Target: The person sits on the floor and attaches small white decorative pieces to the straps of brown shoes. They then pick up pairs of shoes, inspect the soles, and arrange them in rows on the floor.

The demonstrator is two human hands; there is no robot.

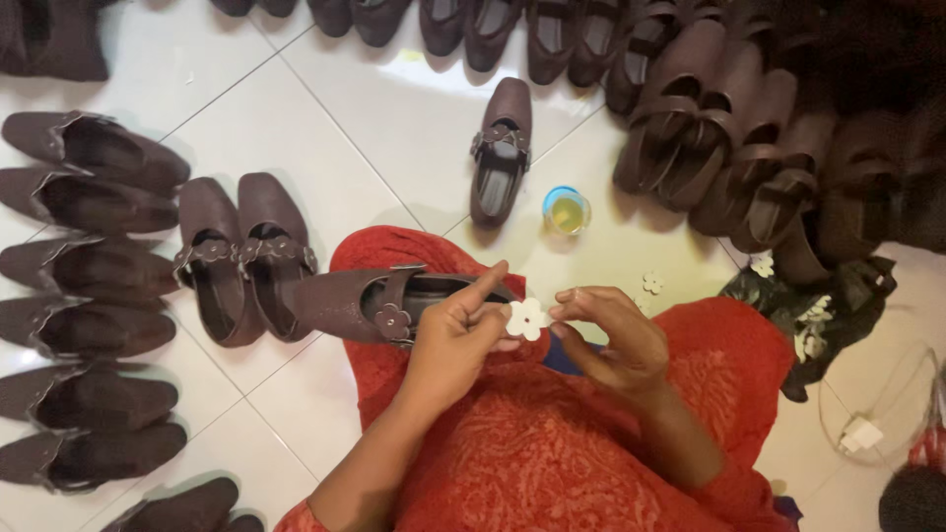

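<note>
A small white flower-shaped cutout [528, 317] is pinched between the fingertips of both hands over my red-clad lap [552, 453]. My left hand [458, 335] grips its left side, index finger raised. My right hand [611, 330] pinches its right edge. Under my left hand a brown strap shoe [365, 300] lies on my knee, toe pointing left, with a brown flower [392, 320] on its strap.
Brown shoes ring the white tiled floor [296, 138]: a column at left [89, 266], a finished pair [241, 256], a single shoe [500, 148], a heap at right [729, 148]. A small cup of yellowish liquid [566, 210] stands ahead. Loose white flowers [652, 283] and a dark bag [818, 305] lie right.
</note>
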